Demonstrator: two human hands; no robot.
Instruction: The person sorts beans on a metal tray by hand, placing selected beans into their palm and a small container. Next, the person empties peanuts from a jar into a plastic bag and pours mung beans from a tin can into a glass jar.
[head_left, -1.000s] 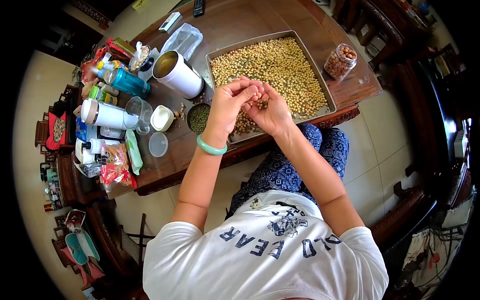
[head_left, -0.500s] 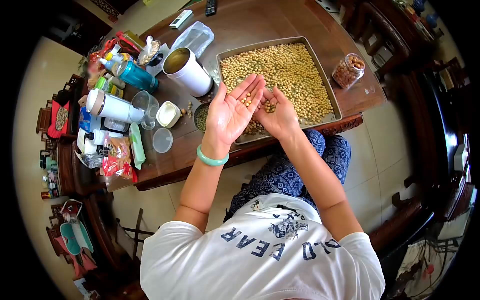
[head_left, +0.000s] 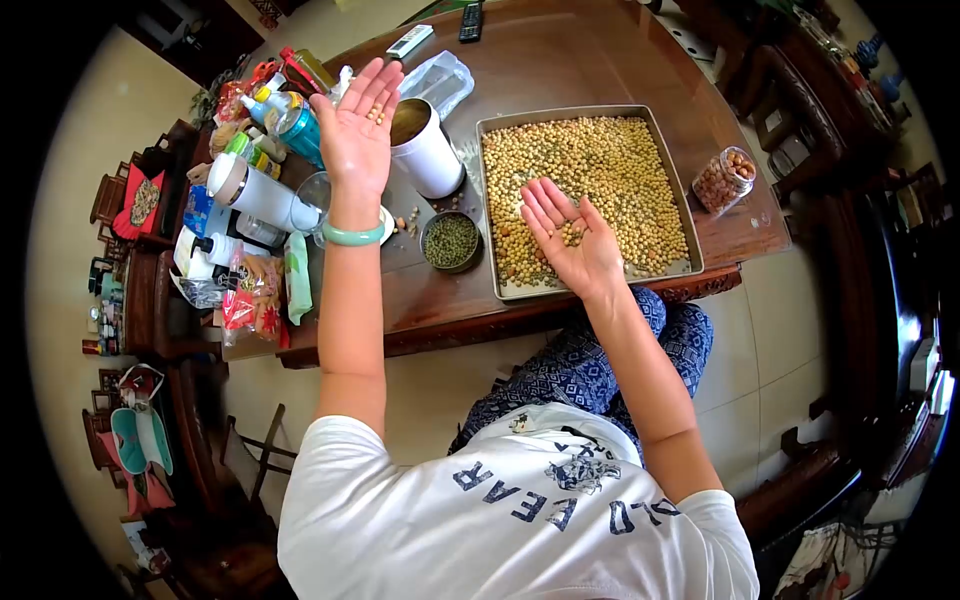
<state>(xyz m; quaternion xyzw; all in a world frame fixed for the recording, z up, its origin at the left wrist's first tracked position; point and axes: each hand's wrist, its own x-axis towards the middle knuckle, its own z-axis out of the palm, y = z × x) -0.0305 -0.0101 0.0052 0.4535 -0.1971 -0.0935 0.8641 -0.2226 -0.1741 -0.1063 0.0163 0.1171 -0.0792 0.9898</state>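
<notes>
My left hand (head_left: 356,150), with a green bangle (head_left: 353,235) at its wrist, is raised palm up over the left of the table, holding a few pale soybeans (head_left: 376,115) at its fingers. Palm up over the tray, my right hand (head_left: 588,258) is lightly cupped and holds a few soybeans (head_left: 573,236). The shallow metal tray (head_left: 522,292) is spread with yellow soybeans (head_left: 610,160) mixed with small green beans. Left of it stands a round tin of green beans (head_left: 450,242), behind which is a white canister (head_left: 436,165) with its top off.
A jar of brown nuts (head_left: 723,182) stands right of the tray. Bottles, a white tumbler (head_left: 255,192), and packets crowd the table's left side. A clear plastic bag (head_left: 440,82), a white remote (head_left: 410,41) and a black remote (head_left: 471,22) lie farther back.
My hands were together over the tray's near left corner. The left has moved up and left, away from the right, which shifted slightly right. The tin of green beans is now uncovered to view.
</notes>
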